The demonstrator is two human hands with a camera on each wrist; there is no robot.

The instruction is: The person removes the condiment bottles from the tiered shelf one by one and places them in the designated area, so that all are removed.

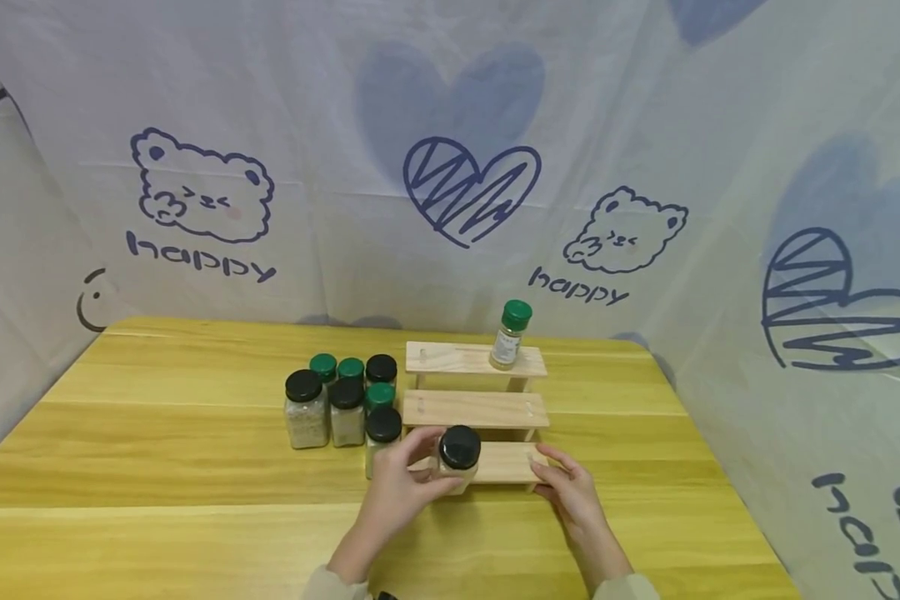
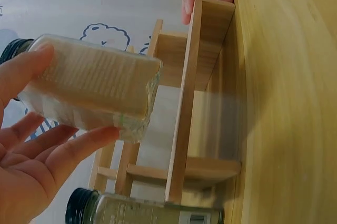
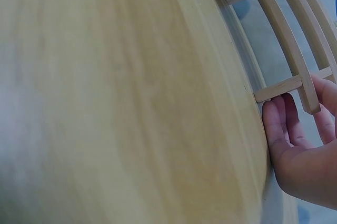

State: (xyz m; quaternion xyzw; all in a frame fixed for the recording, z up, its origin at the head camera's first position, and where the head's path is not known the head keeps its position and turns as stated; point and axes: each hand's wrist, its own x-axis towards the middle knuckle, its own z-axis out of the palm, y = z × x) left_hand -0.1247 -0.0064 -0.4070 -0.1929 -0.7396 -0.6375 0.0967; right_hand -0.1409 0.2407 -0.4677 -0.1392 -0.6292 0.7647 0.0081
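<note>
My left hand [image 1: 399, 490] grips a square spice jar [image 1: 460, 450] by its sides, thumb on one side and fingers on the other. Pale contents show through the jar in the left wrist view, and its lid is black. It hangs tilted over the lowest step of a three-step wooden rack [image 1: 506, 463]. At the right end of that step, my right hand [image 1: 574, 493] holds the board's corner, with fingers above and below it in the right wrist view. A green-capped spice bottle [image 1: 507, 342] stands on the top step, toward the right.
Left of the rack stand several jars, some with black lids [image 1: 303, 386], others with green lids [image 1: 323, 364]. One black-lidded jar [image 1: 383, 427] is close to the rack's left end and my left hand. The wooden table [image 1: 180, 433] meets a printed cloth [image 1: 307, 167] behind.
</note>
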